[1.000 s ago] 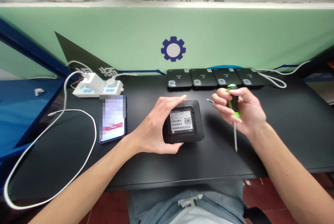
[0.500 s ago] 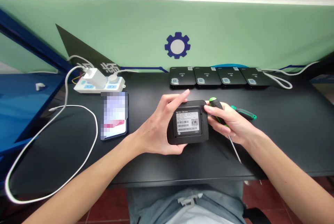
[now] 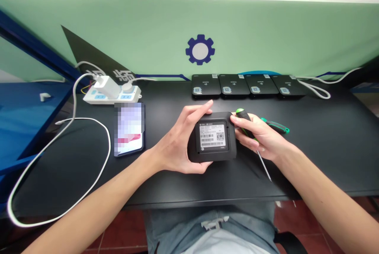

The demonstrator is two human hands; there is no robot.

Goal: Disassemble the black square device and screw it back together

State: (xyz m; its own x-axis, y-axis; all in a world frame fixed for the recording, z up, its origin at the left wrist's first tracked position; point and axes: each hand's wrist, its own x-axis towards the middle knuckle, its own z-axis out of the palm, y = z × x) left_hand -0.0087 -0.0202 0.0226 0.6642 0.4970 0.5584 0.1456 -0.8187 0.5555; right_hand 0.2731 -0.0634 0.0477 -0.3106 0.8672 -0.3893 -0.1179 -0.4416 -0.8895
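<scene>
My left hand [image 3: 180,141] grips a flat black set-top box [image 3: 212,137] from its left side, thumb along the near edge and fingers along the far edge. The box's underside faces me, with a white printed label and a QR code on it. In my right hand [image 3: 271,137] is a black and green screwdriver [image 3: 246,123], its shaft slanting down to the right. That hand's thumb also rests on the box's right corner. Just beyond my right hand lies another tool with a green and black handle [image 3: 278,127], partly hidden by the hand.
Several black boxes [image 3: 233,86] stand in a row at the back of the black table [image 3: 325,147]. A white power strip [image 3: 130,95] with a charger [image 3: 106,87] is at the back left. A phone [image 3: 130,129] and a looped white cable [image 3: 109,147] lie on the left.
Both hands keep the same grip on the box and the screwdriver. The whole view has shifted very slightly; nothing else has visibly moved.
</scene>
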